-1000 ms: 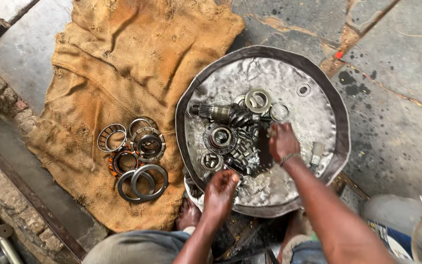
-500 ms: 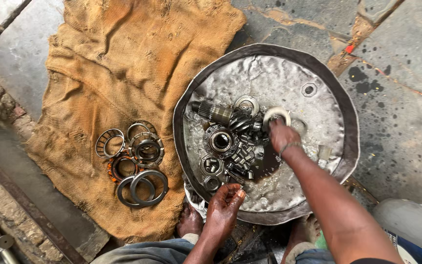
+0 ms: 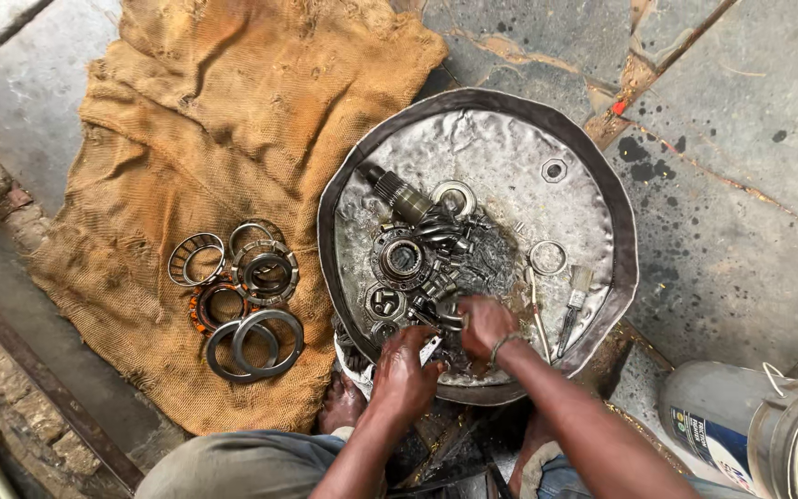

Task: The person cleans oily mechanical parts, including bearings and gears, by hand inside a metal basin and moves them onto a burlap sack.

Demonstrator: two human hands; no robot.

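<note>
Both hands meet at pan's (image 3: pixel 621 277) near edge. Left hand (image 3: pixel 405 377) pinches a small metal part (image 3: pixel 430 348); right hand (image 3: pixel 484 323) curled over oily gears (image 3: pixel 436 268), grip unclear. Cleaned bearing rings (image 3: pixel 242 296) drain on sacking (image 3: pixel 233 120).

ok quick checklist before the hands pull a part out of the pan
1. Both hands at the pan's near edge: ok, left hand and right hand are close together there.
2. Grip on a part: cannot tell, fingers hide it.
3. Pan flat on the floor: ok.
4. Room on the sack beside the rings: ok.
5. Brush lies apart from the hands: ok.
6. Parts free of dirty liquid: not ok.
</note>
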